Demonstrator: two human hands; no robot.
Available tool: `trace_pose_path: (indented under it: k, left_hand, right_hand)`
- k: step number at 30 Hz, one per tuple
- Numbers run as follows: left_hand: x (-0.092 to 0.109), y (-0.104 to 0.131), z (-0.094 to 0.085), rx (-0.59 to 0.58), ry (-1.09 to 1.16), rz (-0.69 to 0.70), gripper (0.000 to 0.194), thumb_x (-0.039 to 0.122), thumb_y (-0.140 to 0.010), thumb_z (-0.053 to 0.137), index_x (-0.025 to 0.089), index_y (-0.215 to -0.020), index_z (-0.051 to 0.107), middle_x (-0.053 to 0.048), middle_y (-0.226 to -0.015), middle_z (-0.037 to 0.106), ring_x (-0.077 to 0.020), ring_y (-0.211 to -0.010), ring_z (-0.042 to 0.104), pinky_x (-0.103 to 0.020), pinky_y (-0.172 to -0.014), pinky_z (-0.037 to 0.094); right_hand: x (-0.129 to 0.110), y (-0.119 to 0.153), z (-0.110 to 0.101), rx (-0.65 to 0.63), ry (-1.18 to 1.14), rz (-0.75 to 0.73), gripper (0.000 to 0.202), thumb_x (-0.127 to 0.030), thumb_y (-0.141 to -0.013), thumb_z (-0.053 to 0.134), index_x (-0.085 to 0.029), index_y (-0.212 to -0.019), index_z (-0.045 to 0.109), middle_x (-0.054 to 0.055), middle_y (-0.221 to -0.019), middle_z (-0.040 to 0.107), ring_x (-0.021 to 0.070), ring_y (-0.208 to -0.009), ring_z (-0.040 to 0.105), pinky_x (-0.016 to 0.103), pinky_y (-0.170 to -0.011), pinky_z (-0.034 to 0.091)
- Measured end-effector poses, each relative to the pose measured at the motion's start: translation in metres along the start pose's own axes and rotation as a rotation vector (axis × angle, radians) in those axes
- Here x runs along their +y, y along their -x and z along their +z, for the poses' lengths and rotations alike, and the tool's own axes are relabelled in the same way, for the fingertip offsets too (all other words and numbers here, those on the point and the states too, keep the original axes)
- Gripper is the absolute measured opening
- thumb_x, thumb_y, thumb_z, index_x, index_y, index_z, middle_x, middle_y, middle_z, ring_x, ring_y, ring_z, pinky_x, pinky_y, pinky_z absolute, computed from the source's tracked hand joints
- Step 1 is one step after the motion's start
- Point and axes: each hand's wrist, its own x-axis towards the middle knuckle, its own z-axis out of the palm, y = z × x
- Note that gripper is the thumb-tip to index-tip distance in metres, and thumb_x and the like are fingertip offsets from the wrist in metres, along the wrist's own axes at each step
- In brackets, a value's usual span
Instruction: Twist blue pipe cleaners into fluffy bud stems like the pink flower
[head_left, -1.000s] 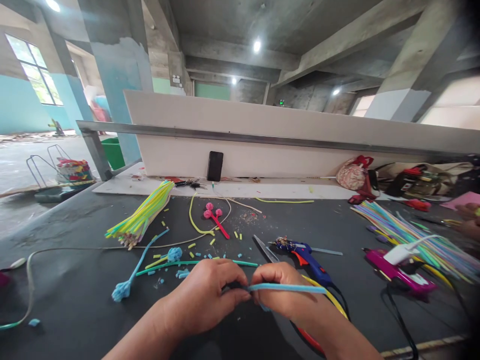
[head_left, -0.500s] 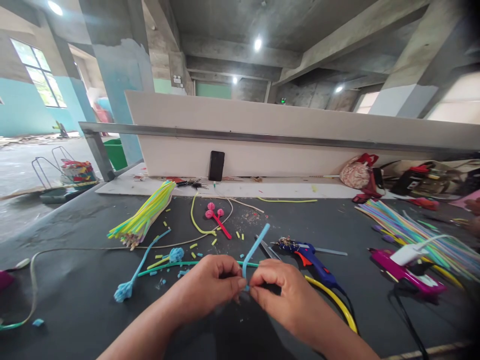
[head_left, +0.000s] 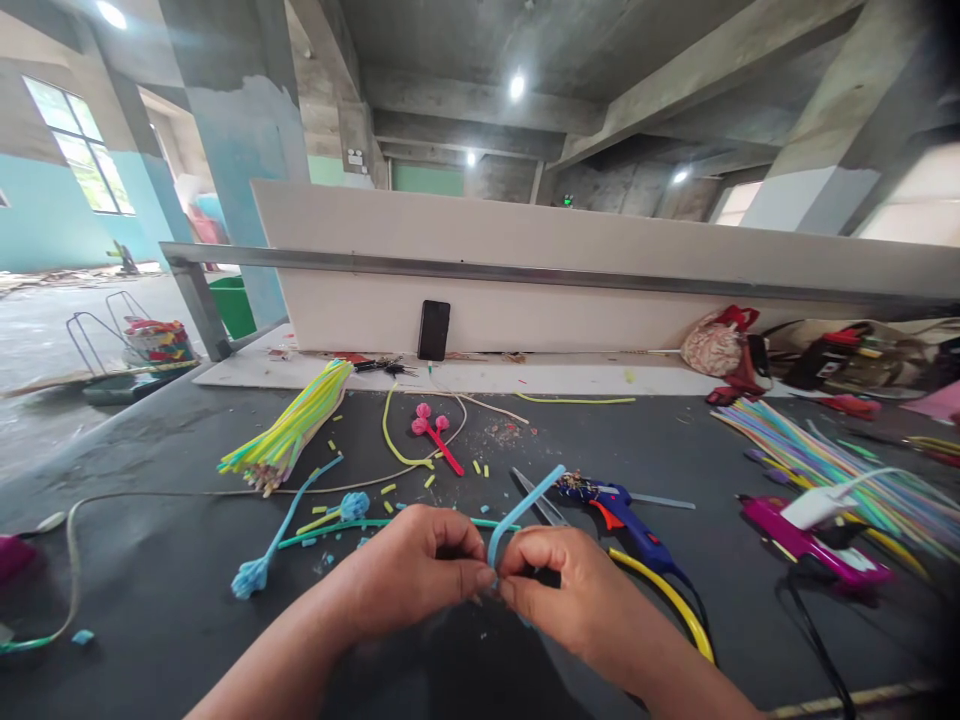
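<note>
Between the fingers (head_left: 472,577) — blue stem (head_left: 525,504); far left — heaped basket (head_left: 154,347).

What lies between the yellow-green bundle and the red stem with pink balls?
In the head view, a curved yellow stem, small cut yellow pieces and part of a pale cord.

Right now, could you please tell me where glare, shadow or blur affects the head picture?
Head view: the central ceiling lamp glares white; head view: the upper right corner falls to black; head view: the multicoloured stems at right look soft toward the edge; head view: a dim shadow darkens the table below the left hand and right hand.
</note>
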Motion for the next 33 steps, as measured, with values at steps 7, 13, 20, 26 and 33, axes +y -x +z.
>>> trace_pose_path:
  k: [7,13,20,26,33]
  left_hand:
    - [0.001,-0.001,0.001,0.115,-0.059,-0.111,0.012,0.026,-0.068,0.054,0.015,-0.063,0.055,0.007,-0.051,0.038,-0.0082,-0.05,0.032,-0.021,-0.046,0.023]
    - [0.004,-0.001,-0.003,0.078,0.171,-0.123,0.017,0.03,-0.065,0.058,0.015,-0.058,0.051,0.007,-0.048,0.038,-0.0067,-0.046,0.029,-0.022,-0.045,0.021]
    - [0.01,0.003,-0.001,-0.004,0.434,-0.073,0.031,0.041,-0.067,0.062,0.016,-0.058,0.046,0.006,-0.05,0.045,-0.005,-0.043,0.029,-0.022,-0.044,0.018]
    - [0.013,0.014,0.003,0.173,-0.005,0.189,0.013,0.019,-0.074,0.055,0.015,-0.061,0.052,0.006,-0.055,0.041,-0.008,-0.055,0.037,-0.02,-0.051,0.027]
    - [0.009,0.015,0.007,0.044,-0.342,0.652,0.012,0.011,-0.08,0.05,0.016,-0.072,0.058,-0.003,-0.07,0.06,-0.0124,-0.067,0.053,-0.021,-0.066,0.039]
  right_hand:
    - [-0.002,0.0,0.012,0.201,0.517,-0.38,0.022,-0.007,-0.078,0.048,-0.019,-0.059,0.052,-0.005,-0.056,0.05,0.011,-0.056,0.045,0.042,-0.095,0.03]
    - [-0.006,0.001,-0.003,0.244,0.919,-0.875,0.022,-0.003,-0.079,0.043,-0.018,-0.075,0.059,-0.001,-0.066,0.058,0.0147,-0.064,0.048,0.05,-0.101,0.019]
    - [-0.026,0.004,-0.023,0.195,1.067,-1.065,0.023,-0.001,-0.081,0.046,-0.013,-0.09,0.063,0.003,-0.078,0.068,0.0163,-0.075,0.055,0.044,-0.101,0.016]
    - [-0.036,0.013,-0.022,-0.018,0.601,-0.338,0.019,-0.021,-0.088,0.047,-0.018,-0.077,0.062,-0.001,-0.069,0.059,0.0146,-0.067,0.05,0.037,-0.08,0.037]
    - [-0.018,-0.003,-0.038,-0.578,-0.424,0.207,0.027,-0.04,-0.071,0.069,-0.013,-0.068,0.069,-0.001,-0.06,0.061,0.0128,-0.06,0.055,0.026,-0.065,0.045]
